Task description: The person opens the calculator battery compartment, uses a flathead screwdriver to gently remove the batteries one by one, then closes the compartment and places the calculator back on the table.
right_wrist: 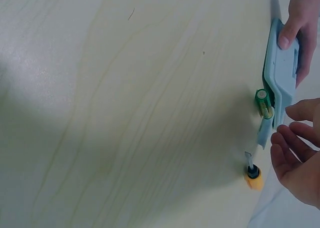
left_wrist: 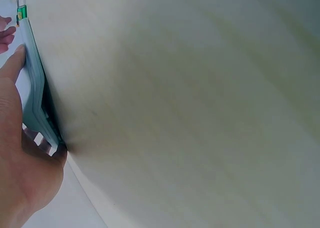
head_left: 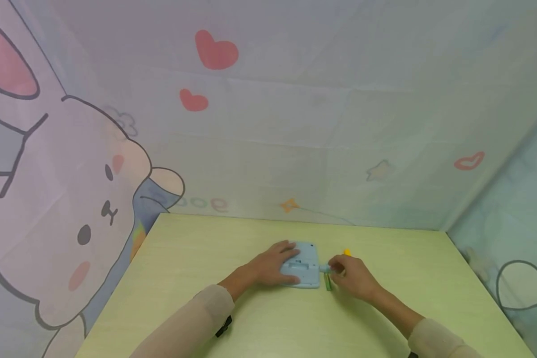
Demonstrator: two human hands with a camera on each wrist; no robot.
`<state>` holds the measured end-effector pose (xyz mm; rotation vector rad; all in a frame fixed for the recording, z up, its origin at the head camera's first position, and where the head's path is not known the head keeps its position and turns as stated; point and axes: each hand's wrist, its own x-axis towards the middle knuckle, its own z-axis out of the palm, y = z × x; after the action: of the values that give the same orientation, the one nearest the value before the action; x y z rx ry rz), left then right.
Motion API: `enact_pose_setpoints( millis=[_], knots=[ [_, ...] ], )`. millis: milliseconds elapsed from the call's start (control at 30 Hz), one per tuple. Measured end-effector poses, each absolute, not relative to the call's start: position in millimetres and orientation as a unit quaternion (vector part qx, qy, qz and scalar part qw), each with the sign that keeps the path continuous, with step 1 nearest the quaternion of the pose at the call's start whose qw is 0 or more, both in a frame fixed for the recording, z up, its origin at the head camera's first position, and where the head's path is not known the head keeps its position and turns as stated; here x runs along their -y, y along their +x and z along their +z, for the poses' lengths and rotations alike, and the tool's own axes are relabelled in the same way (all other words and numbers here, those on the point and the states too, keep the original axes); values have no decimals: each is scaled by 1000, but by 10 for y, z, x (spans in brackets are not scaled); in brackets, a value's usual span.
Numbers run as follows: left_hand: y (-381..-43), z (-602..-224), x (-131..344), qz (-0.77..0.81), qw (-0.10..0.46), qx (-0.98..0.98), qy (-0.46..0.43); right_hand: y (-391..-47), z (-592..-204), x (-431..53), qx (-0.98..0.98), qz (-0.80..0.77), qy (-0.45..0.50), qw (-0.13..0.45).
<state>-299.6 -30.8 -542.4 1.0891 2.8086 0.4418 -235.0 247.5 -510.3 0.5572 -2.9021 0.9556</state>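
Gripped by the left hand (head_left: 270, 264), a light-blue device (head_left: 308, 256) lies on a pale table (head_left: 398, 258); the right hand (head_left: 357, 279), its pinch unclear, meets a light-blue piece (head_left: 324, 268) near green batteries (head_left: 328, 282) and a yellow-handled tool (right_wrist: 253, 177).

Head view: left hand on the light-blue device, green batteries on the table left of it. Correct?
Wrong side: in the head view the green batteries lie on the table to the right of the light-blue device. The left hand is on it, yes.
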Motion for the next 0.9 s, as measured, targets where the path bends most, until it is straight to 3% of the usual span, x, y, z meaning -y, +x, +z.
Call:
enact_pose_setpoints(
  millis=[900],
  knots=[
    [-2977,-5403,315,145,52,-923,354,-2482,-5288,-2483,942,245,210,91]
  ],
)
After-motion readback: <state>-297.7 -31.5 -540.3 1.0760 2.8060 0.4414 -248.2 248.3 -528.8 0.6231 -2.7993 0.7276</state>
